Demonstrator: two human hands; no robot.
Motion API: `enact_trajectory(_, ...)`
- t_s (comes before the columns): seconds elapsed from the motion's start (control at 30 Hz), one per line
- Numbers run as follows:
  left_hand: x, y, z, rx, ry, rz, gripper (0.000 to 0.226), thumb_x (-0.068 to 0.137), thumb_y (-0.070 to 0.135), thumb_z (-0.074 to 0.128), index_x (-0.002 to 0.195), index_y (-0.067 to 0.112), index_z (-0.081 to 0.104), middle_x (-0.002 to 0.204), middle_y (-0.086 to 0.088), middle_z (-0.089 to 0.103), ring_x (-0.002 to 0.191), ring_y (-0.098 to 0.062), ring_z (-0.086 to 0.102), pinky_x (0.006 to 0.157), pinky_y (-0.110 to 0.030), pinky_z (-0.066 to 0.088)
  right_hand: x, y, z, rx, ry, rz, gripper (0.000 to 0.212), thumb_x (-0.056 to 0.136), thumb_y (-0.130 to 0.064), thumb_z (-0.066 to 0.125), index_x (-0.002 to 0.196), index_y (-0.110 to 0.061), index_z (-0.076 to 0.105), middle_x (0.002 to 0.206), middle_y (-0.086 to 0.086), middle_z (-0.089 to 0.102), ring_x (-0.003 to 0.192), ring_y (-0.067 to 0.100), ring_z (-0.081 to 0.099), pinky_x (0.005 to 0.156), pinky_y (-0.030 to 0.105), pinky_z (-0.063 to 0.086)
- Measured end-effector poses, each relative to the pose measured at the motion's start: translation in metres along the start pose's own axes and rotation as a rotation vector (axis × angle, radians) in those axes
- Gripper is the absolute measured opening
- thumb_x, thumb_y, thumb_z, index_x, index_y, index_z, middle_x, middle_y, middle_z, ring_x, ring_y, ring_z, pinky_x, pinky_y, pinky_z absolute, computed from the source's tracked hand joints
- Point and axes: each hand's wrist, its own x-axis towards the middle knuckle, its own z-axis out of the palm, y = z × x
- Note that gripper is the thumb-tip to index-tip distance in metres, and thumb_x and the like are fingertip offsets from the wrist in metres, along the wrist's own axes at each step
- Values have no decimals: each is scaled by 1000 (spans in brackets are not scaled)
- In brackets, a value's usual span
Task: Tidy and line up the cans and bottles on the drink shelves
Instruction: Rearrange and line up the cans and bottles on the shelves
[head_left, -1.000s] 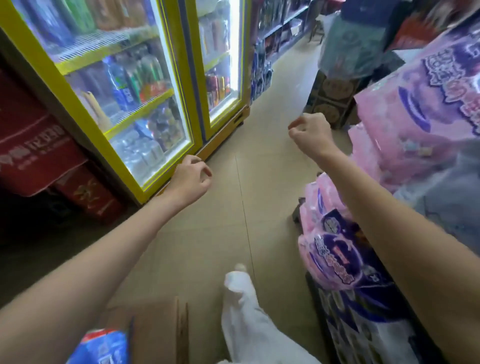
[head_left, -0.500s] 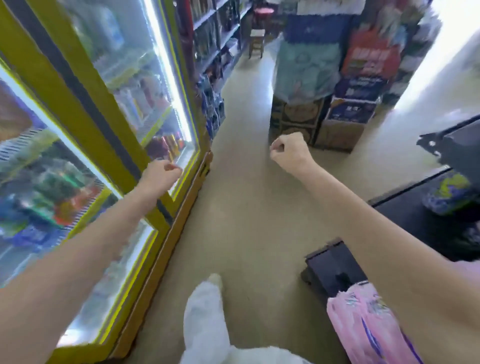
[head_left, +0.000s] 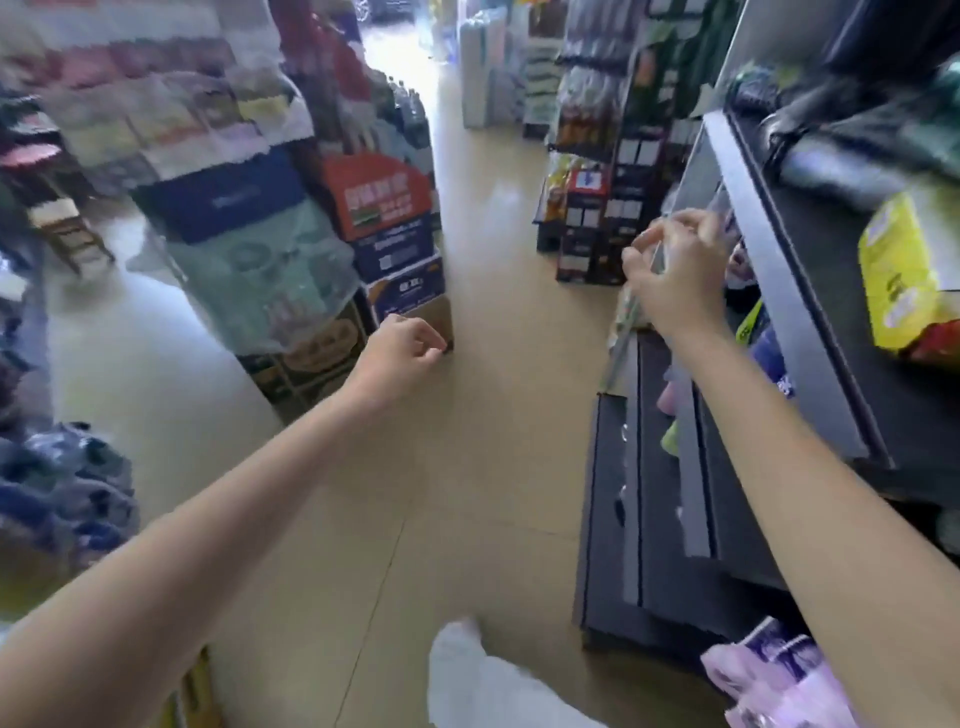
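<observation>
A shop aisle with a tan tiled floor (head_left: 467, 441) runs between a stack of cartons (head_left: 395, 244) on the left and a dark shelf unit (head_left: 779, 322) on the right. The left hand (head_left: 402, 348) hangs over the floor, fingers loosely curled, holding nothing. The right hand (head_left: 675, 275) reaches to the shelf edge, fingers bent; whether they grip anything is blurred. Dark bottles (head_left: 408, 111) stand beyond the cartons, well apart from both hands.

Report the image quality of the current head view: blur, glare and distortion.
Head view: motion blur smears the stacked cartons and the shelf at right; the right hand is soft, its grip unreadable; the left hand is sharper. Glare washes out the floor at the far aisle end. Wide-angle distortion bends the shelf edges.
</observation>
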Motion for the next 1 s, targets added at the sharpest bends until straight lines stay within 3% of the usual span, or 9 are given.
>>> enact_trajectory(0.2, 139, 10, -11, 1, -120, 231, 17, 91, 11, 52, 101, 9, 66, 120, -9, 49, 106, -24, 55, 92, -30, 43, 88, 2, 45, -127, 51, 177, 26, 87, -29, 61, 99, -8, 65, 130, 15, 42, 130, 31, 30, 105, 32, 24)
enact_trajectory(0.33, 224, 6, -30, 2, -131, 344, 18, 91, 13, 51, 104, 11, 64, 126, -7, 45, 111, -20, 50, 88, -23, 38, 139, -11, 71, -221, 91, 217, 26, 86, -29, 62, 100, -8, 64, 132, 16, 40, 132, 33, 27, 109, 37, 22)
enact_trajectory(0.5, 344, 14, -30, 35, -138, 563, 19, 91, 12, 51, 104, 9, 64, 125, -7, 47, 110, -21, 50, 87, -23, 37, 193, -14, 86, -404, 296, 291, 27, 87, -26, 61, 105, -5, 61, 137, 14, 34, 130, 34, 27, 106, 44, 28)
enact_trajectory(0.6, 406, 34, -24, 67, -128, 805, 21, 90, 10, 50, 104, 10, 65, 124, -8, 47, 115, -24, 45, 97, -31, 37, 210, -18, 89, -578, 407, 375, 30, 86, -25, 62, 106, -3, 58, 140, 19, 31, 131, 37, 26, 106, 49, 27)
enact_trajectory(0.77, 476, 97, -15, 205, -170, 1413, 23, 91, 19, 47, 106, 12, 63, 134, -8, 43, 122, -29, 39, 101, -42, 33, 211, -30, 46, -990, 512, 380, 30, 77, -13, 68, 101, 1, 57, 135, 31, 38, 125, 47, 35, 96, 59, 32)
enact_trajectory(1.0, 496, 239, 33, -115, -184, 1527, 22, 85, 6, 53, 105, 5, 64, 130, -13, 46, 114, -35, 42, 92, -44, 33, 213, -57, -51, -1300, 705, 553, 29, 86, -17, 62, 107, 1, 55, 140, 28, 31, 131, 45, 26, 101, 57, 25)
